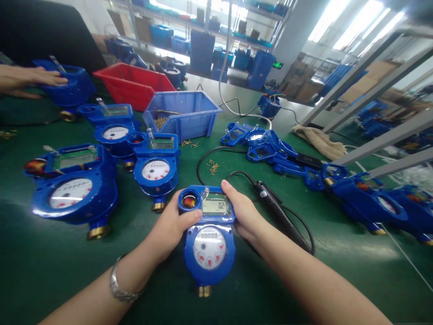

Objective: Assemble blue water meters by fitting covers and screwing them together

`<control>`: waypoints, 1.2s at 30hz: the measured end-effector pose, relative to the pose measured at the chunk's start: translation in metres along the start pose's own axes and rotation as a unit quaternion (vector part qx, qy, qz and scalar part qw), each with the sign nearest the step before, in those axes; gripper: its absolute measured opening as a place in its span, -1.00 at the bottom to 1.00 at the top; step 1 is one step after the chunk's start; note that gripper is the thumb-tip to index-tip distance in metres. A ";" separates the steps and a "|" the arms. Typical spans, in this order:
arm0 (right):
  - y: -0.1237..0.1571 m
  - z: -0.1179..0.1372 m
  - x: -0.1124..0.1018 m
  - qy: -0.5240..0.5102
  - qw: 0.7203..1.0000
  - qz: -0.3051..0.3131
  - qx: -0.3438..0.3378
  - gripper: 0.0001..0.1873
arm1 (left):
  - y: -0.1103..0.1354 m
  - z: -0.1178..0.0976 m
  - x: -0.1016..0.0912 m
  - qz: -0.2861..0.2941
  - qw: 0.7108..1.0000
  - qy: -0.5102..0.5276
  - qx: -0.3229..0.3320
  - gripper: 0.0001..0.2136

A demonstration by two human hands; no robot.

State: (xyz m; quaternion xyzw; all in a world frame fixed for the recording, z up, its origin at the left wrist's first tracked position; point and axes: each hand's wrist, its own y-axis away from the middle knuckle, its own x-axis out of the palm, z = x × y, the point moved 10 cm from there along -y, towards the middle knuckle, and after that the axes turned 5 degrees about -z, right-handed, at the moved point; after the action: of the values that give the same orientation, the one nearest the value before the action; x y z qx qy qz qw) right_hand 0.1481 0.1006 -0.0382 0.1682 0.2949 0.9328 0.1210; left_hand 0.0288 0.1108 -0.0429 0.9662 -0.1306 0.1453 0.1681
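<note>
Both of my hands grip a blue water meter [209, 250] with a white dial, a small digital display and a brass fitting at its near end. My left hand [177, 223] holds its left side, thumb beside the display. On the right side, my right hand [243, 207] is wrapped around the upper corner. Just past my right hand lies a black electric screwdriver [275, 207] with a cable. Small brass screws [213, 168] are scattered beyond the meter. Another water meter [156, 167] stands to the left of it.
More meters [74, 185] stand at left, where a co-worker's hand [34, 81] touches one. Behind are a red bin [135, 85] and a blue bin [199, 115] holding screws. Blue covers [260, 142] are piled at right, near a metal frame [365, 97] and further meters [367, 194].
</note>
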 end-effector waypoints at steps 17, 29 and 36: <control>0.124 0.066 0.007 0.532 0.648 0.107 -0.535 -0.25 | 0.059 -0.074 0.041 0.136 0.741 -0.429 0.499 -0.61; 0.126 0.010 -0.018 0.530 0.569 0.011 -0.629 -0.26 | 0.035 0.012 -0.020 -0.024 0.991 -0.128 -0.043 -0.46; 0.139 -0.017 -0.012 0.533 0.504 -0.035 -0.679 -0.43 | 0.046 0.048 0.018 0.061 0.952 0.093 -0.284 -0.73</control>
State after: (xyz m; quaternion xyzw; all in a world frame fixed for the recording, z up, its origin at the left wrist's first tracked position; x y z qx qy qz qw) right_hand 0.1352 -0.0226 0.0284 -0.5044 -0.4140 0.7561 0.0507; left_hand 0.0431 0.0483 -0.0671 0.8509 -0.2087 0.2016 0.4378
